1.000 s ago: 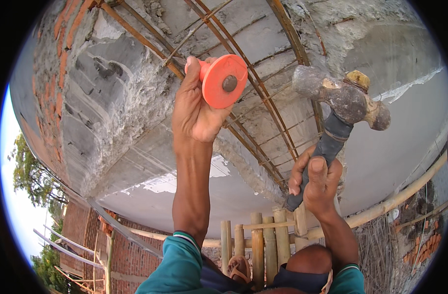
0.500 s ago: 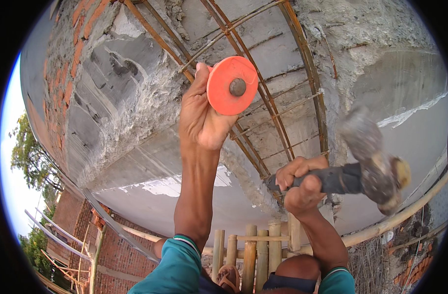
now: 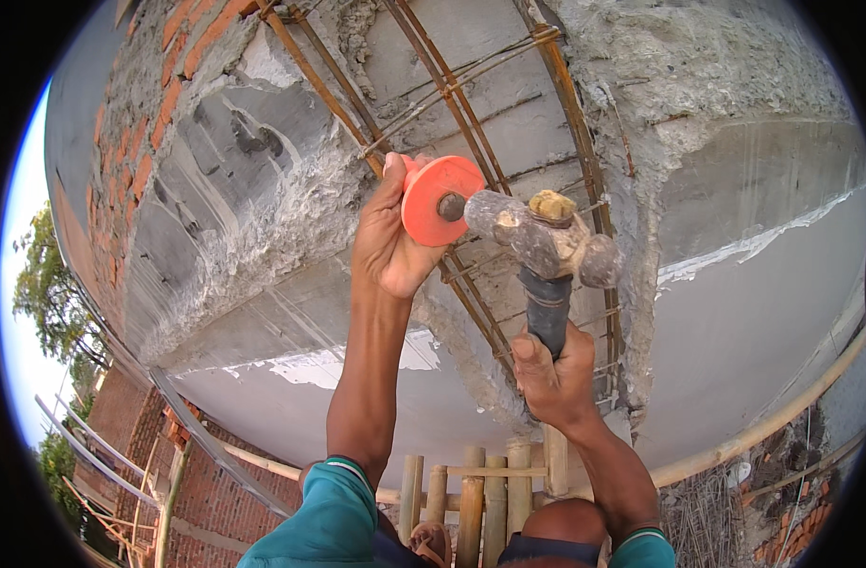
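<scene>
My left hand (image 3: 390,241) is raised against a broken concrete beam and grips a chisel with a round orange hand guard (image 3: 431,204); the chisel's steel butt shows at the guard's centre. My right hand (image 3: 551,374) grips the dark handle of a heavy hammer (image 3: 537,237). The hammer's grey, mortar-caked head touches the chisel's butt. Behind both tools rusty reinforcing bars (image 3: 471,142) lie bare where the concrete (image 3: 253,189) has been chipped away.
A red brick wall (image 3: 135,142) rises at the left above the beam. Smooth grey concrete (image 3: 764,312) spreads to the right. Below me are bamboo poles (image 3: 476,502) of a scaffold, my sandalled foot (image 3: 431,541), and a long bamboo rail (image 3: 764,426).
The hammer swung back and low to the right, then came forward; its head now meets the chisel's butt. My left hand kept the chisel against the beam.
</scene>
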Tool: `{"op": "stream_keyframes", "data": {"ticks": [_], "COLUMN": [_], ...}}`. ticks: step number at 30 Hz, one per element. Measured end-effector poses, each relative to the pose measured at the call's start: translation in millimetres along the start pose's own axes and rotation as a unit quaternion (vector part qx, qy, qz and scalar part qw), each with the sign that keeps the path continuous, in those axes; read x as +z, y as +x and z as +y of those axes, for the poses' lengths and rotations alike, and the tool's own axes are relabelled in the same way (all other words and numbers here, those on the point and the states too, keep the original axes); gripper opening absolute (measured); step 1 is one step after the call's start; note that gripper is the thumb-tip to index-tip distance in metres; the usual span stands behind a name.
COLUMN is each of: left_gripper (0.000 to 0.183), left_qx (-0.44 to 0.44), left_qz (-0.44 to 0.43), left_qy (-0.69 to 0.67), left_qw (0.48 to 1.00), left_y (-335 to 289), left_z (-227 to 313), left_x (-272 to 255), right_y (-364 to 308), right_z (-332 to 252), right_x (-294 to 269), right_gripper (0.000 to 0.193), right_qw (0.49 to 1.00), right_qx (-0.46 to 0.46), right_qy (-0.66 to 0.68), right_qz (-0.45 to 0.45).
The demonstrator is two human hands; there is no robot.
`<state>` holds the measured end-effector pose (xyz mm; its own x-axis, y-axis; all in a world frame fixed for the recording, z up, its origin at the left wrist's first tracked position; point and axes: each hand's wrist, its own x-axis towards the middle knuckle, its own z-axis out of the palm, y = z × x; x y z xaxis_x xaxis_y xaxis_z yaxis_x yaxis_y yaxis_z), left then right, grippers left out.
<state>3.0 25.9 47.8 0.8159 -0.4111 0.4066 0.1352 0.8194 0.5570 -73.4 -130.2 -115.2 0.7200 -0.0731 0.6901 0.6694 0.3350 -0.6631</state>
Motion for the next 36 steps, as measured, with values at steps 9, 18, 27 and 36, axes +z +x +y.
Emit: {"op": "stream_keyframes", "data": {"ticks": [9,18,27,36], "left_gripper": [0.02,0.02,0.021,0.028], "left_qx": [0.004,-0.05,-0.075,-0.098], "left_qz": [0.051,-0.029,-0.04,-0.014], "left_qy": [0.014,-0.032,-0.042,-0.059], "left_qw": [0.999,0.998,0.996,0.993], "left_y": [-0.2,-4.8,-2.0,-2.9], "left_z": [6.9,10.9,16.9,19.1], "left_x": [0.7,-2.8,-8.4,-6.2], "right_y": [-6.3,-21.3,0.5,-12.8], "right_z": [10.0,39.7,27.0,32.0], "right_x": [14.5,3.0,-21.6,18.9], "right_gripper": [0.052,0.052,0.055,0.056], "right_qw": [0.998,0.922,0.926,0.938], "right_qx": [-0.002,-0.297,-0.282,-0.216], "right_qy": [0.066,0.214,0.233,0.248], "right_qz": [0.017,0.128,-0.097,0.114]}}
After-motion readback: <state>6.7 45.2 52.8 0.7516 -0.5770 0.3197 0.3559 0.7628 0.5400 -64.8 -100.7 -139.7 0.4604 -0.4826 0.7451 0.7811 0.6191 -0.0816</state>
